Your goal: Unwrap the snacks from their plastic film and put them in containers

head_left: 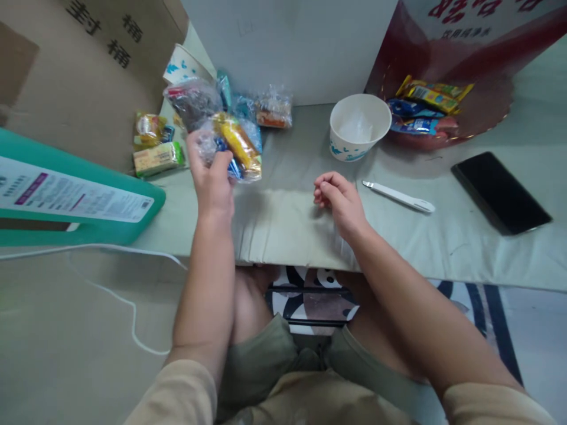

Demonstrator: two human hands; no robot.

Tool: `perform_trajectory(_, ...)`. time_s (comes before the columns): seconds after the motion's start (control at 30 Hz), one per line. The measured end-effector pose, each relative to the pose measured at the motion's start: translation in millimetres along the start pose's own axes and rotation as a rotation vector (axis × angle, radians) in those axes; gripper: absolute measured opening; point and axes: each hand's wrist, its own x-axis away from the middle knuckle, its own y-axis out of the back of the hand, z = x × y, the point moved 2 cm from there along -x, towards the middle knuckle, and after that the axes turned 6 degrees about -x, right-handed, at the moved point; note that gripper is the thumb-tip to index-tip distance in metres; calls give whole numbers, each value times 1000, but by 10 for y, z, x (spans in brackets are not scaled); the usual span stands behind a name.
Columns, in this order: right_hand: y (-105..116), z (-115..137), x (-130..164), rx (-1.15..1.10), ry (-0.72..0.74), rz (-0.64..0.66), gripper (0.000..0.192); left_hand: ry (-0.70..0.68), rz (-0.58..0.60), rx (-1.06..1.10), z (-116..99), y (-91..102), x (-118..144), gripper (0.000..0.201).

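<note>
While your left hand [212, 177] closes its fingers around a clear plastic bag of wrapped snacks [234, 147], the bag sits lifted just above the pale grey tabletop [283, 218], at its left part, with yellow and blue wrappers showing through the film. Your right hand [339, 198] rests on the tabletop near the middle, fingers curled loosely inward and holding nothing that shows. Behind the held bag lie 2 more clear snack bags, a dark-filled one [192, 103] and a smaller one with orange contents [274, 109]. A white paper cup with blue marks [359, 127] stands upright just beyond your right hand, and a slim white pen-shaped tool [398, 196] lies flat to that hand's right. A black phone [500, 192] lies farther right, well apart. A dark red round container [482, 112] beside the cup holds loose yellow and blue wrapped sweets [427, 106].
</note>
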Motion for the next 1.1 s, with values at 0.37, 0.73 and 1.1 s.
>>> perform_trajectory(0.37,281,-98,35,-143,12,-81,67,-133,516,9,-572,-800,666,44)
perform_trajectory(0.73,296,-56,-90,-115,41,-16,47,-84,479,188,-416,-923,519,81)
perform_trajectory(1.1,371,65,18,-56,48,-105,62,-34,503,146,-380,-938,521,80)
